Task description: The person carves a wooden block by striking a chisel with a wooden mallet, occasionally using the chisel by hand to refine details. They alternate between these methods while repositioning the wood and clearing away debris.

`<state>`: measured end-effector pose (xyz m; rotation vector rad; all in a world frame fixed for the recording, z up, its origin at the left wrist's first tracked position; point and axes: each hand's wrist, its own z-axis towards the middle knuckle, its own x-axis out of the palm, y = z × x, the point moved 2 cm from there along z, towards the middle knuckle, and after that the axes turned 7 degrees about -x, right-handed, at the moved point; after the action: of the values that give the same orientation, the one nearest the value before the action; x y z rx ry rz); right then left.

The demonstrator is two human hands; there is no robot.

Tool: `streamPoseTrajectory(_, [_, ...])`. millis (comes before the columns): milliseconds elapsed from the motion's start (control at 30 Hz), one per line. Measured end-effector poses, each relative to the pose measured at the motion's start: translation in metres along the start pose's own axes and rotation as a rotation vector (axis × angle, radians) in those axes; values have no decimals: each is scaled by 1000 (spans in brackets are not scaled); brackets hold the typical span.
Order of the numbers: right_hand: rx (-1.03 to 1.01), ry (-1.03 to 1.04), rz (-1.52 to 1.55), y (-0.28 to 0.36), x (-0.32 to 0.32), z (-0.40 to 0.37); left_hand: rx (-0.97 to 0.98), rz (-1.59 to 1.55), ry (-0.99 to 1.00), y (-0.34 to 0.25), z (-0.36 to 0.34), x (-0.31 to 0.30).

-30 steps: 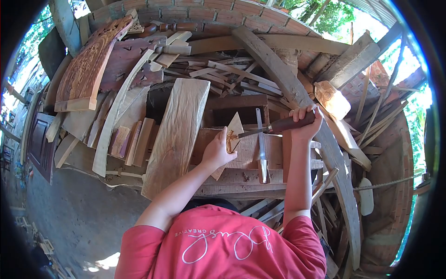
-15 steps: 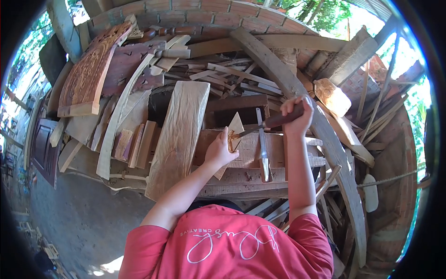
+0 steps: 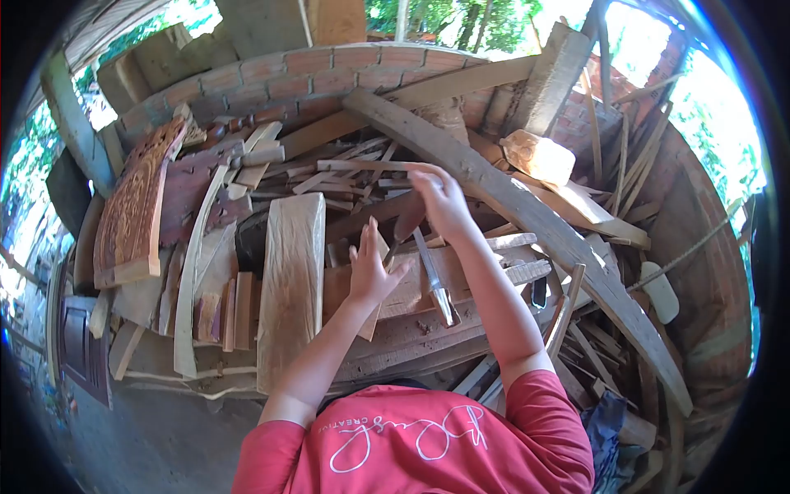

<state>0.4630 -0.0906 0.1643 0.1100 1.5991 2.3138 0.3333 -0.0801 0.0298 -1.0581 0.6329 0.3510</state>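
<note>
My left hand (image 3: 374,267) is raised at a narrow pointed piece of wood (image 3: 369,325) on the workbench beam (image 3: 403,298). Its fingers and thumb are spread, and it partly covers that piece. A chisel with a dark brown handle (image 3: 409,217) leans between my hands, its blade end close to my left thumb. My right hand (image 3: 442,203) is beside the top of that handle, fingers stretched out rather than wrapped round it; contact is hard to make out. A second, metal-bladed chisel (image 3: 434,276) lies on the beam below my right wrist.
A wide pale plank (image 3: 292,284) lies left of my left arm. Beyond it stand a carved panel (image 3: 136,206) and curved boards. A long heavy timber (image 3: 527,206) slants across the right side. Scrap sticks (image 3: 362,169) pile up behind, against a brick wall (image 3: 271,74).
The view has tilted up and shifted right. My right hand has loosened from the chisel handle, and my left fingers have spread away from the blade and wood piece.
</note>
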Motion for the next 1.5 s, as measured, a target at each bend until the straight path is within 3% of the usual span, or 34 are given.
streamPoseTrajectory(33, [-206, 59, -342, -23, -7, 12, 192, -195, -103, -16, 10, -9])
streamPoseTrajectory(67, [-113, 85, -458, -4, -6, 5, 301, -294, -226, -47, 18, -31])
streamPoseTrajectory(133, [13, 165, -669, 26, -1, -7, 279, -453, -109, -69, 39, -42])
streamPoseTrajectory(200, [-39, 209, -767, 38, -2, -17, 257, -841, 32, -72, 64, -31])
streamPoseTrajectory(233, [-53, 222, -802, 41, -5, -21, 263, -847, 50, -64, 67, -23])
streamPoseTrajectory(300, [-179, 210, -298, 20, -27, -13, 114, -715, 119, -62, 70, -22])
streamPoseTrajectory(333, [-89, 176, -47, 15, -41, -15, 101, -711, 73, -70, 65, -27])
streamPoseTrajectory(367, [-104, 97, -54, 3, -56, -12, 111, -713, 85, -68, 65, -24])
streamPoseTrajectory(433, [179, -31, -688, -60, -110, -14, 122, -796, 22, -59, 69, -17])
streamPoseTrajectory(500, [373, -97, -1114, -91, -117, -45, 130, -773, 2, -63, 66, -17])
streamPoseTrajectory(567, [415, -29, -1362, -130, -122, -88, 244, -733, -5, -78, 63, -26])
streamPoseTrajectory(633, [621, 168, -1254, -133, -126, -110, 190, -746, 46, -69, 65, -20])
streamPoseTrajectory(833, [403, 34, -1259, -162, -142, -154, 241, -640, -17, -80, 68, -17])
streamPoseTrajectory(867, [512, 5, -1224, -148, -139, -152, 226, -646, -16, -81, 68, -16])
streamPoseTrajectory(967, [452, 85, -1414, -155, -143, -157, 226, -555, -57, -83, 70, -10])
streamPoseTrajectory(1167, [661, 113, -1108, -126, -135, -187, 235, -550, -59, -81, 75, -7])
streamPoseTrajectory(1233, [681, 28, -544, -155, -145, -208, 213, -571, -52, -78, 76, -7])
streamPoseTrajectory(1267, [628, -71, -546, -154, -144, -216, 208, -570, -57, -78, 76, -7])
streamPoseTrajectory(1400, [516, -76, -764, -138, -156, -225, 219, -588, -48, -79, 76, -10])
streamPoseTrajectory(1433, [608, -129, -517, -154, -170, -226, 221, -558, -24, -79, 76, -10])
streamPoseTrajectory(1500, [416, -218, -553, -126, -179, -212, 210, -556, -12, -83, 75, -10])
